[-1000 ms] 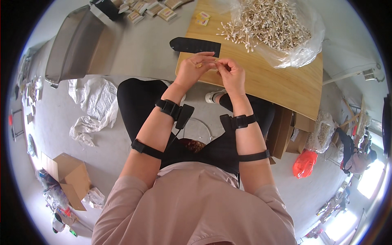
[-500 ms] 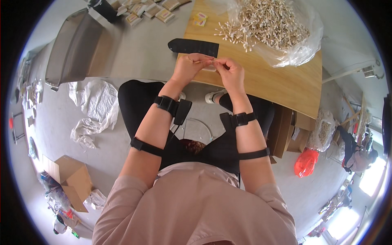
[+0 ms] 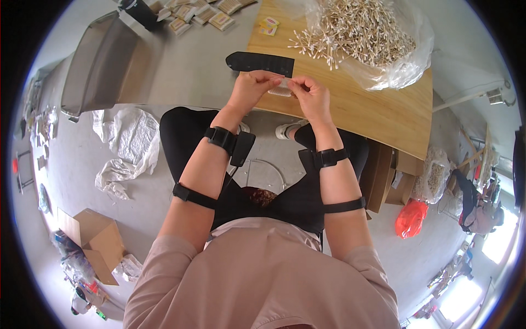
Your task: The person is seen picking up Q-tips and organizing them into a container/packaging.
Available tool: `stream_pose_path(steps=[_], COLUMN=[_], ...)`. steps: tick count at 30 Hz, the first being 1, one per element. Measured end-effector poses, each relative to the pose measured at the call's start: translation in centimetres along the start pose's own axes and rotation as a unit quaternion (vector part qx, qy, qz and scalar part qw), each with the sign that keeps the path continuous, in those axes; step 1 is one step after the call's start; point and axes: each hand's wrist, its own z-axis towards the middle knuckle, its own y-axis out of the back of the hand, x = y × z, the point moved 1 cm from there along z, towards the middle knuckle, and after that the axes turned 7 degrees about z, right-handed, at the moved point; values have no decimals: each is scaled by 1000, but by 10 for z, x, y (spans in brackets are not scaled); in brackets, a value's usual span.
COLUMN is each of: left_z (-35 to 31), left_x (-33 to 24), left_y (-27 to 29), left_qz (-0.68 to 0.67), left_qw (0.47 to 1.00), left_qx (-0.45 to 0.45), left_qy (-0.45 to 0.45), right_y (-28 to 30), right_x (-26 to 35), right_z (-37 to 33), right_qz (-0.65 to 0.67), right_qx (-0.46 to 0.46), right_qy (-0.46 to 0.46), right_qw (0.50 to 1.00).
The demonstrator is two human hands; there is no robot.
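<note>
So the wooden surface (image 3: 383,118) was the big thing here, carrying a clear bag (image 3: 402,79) with a heap of cotton swabs (image 3: 367,33). A flat black strip (image 3: 257,63) lay across its left edge. Left hand (image 3: 248,92) and right hand (image 3: 312,100) both had their grip pinched on a small clear packet (image 3: 280,91), near the front edge. More plastic showed than half a second earlier, so it was probably spread flatter for handling, imo.
</note>
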Motion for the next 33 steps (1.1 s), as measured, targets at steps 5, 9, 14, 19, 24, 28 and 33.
stream_pose_path(steps=[5, 9, 14, 19, 24, 28, 33], left_z=[-4, -20, -65, -93, -111, -127, -132], left_x=[-5, -30, -56, -65, -70, -78, -70], left_y=[11, 12, 6, 0, -4, -15, -16], left_qz=[5, -32, -222, -288, -281, -293, -220], left_qw=[999, 994, 956, 935, 940, 940, 968], left_qx=[20, 80, 113, 125, 111, 103, 87], left_qy=[50, 70, 155, 165, 161, 143, 78], right_y=[-3, 10, 12, 19, 16, 14, 14], right_x=[30, 60, 85, 90, 99, 101, 104], right_z=[-10, -34, -66, -91, -108, -114, -117], right_qz=[1, 59, 166, 224, 219, 185, 113], right_qx=[6, 19, 36, 38, 36, 48, 75], right_qy=[-53, -104, -164, -186, -179, -147, -102], right_qw=[999, 993, 972, 956, 958, 970, 986])
